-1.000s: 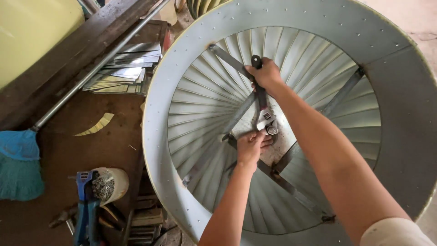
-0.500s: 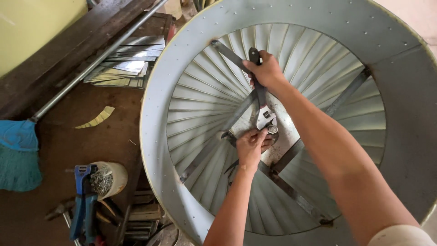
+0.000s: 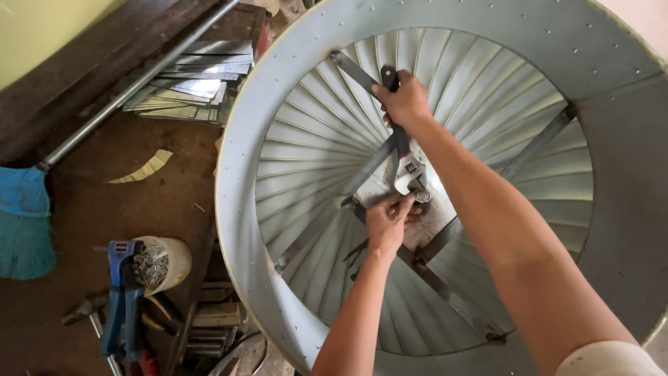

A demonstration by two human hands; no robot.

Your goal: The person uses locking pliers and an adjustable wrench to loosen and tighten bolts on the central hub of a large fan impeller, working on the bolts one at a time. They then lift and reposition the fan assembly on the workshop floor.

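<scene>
A big round sheet-metal fan drum (image 3: 487,42) with many radial blades lies in front of me. Inside it, flat steel braces (image 3: 445,289) cross at a hub plate. My right hand (image 3: 402,103) grips the dark handle end of an adjustable wrench (image 3: 406,163), whose jaw sits on a nut at the hub. My left hand (image 3: 387,221) reaches into the drum, fingers pinched at the hub just beside the wrench jaw; what they hold is hidden.
On the brown bench at left lie a stack of cut metal sheets (image 3: 188,83), a long steel pipe (image 3: 132,87), a blue rivet tool (image 3: 120,296) beside a tub of rivets (image 3: 161,263), a blue cloth (image 3: 24,219) and a hammer (image 3: 87,313).
The view has shifted slightly. My right hand has swung the wrench handle a little up and left about the hub. My left hand stays at the hub.
</scene>
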